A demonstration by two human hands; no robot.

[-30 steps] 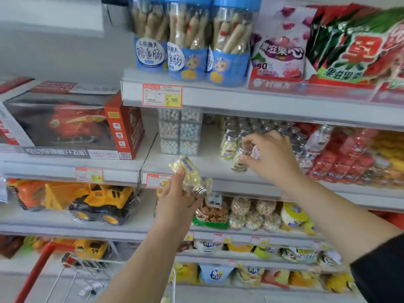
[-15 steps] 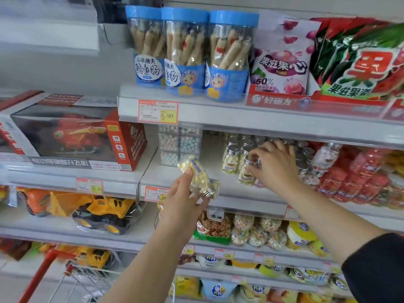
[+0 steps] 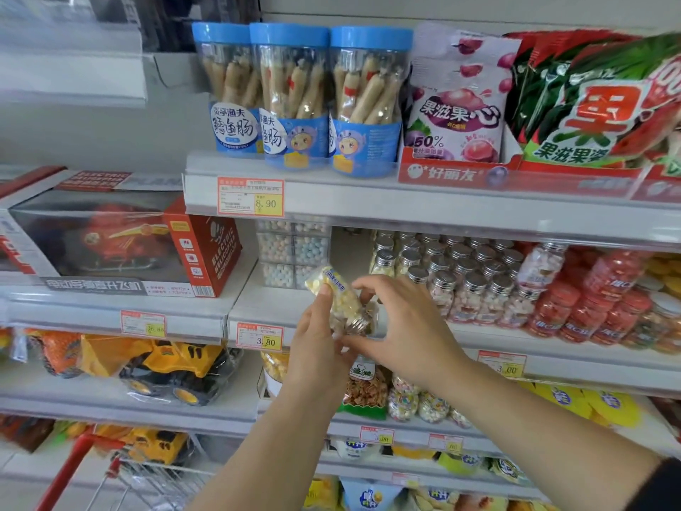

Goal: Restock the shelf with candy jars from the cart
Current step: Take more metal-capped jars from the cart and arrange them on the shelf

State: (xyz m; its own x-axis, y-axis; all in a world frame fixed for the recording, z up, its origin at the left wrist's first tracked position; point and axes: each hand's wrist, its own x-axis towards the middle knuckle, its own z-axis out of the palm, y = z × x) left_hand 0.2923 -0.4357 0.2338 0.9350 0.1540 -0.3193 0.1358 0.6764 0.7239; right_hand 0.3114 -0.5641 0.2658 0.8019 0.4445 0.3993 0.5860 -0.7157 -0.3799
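L hand [image 3: 317, 348] grip is holding a candy jar [image 3: 333, 298]: thumb is lying along the label side, fingers are wrapping behind, and the jar is tilting w/ its silver cap pointing down-right. R hand [image 3: 409, 326] is sitting just right of it, fingers arching over the cap end & thumb lying under it, so its grip is curling round the same jar; blur is hiding how firm that contact is. Both hands are hovering just in front of the shelf [image 3: 265, 306] edge, above the 3.80 price tag [image 3: 259, 337], so the jar is hanging in the air, not on the shelf. Behind & to the right, rows of silver-capped jars [image 3: 464, 285] are standing upright on that shelf, w/ red jars [image 3: 589, 304] beside them. Red-handled cart [image 3: 73, 470] is showing at bottom left, well below the hands
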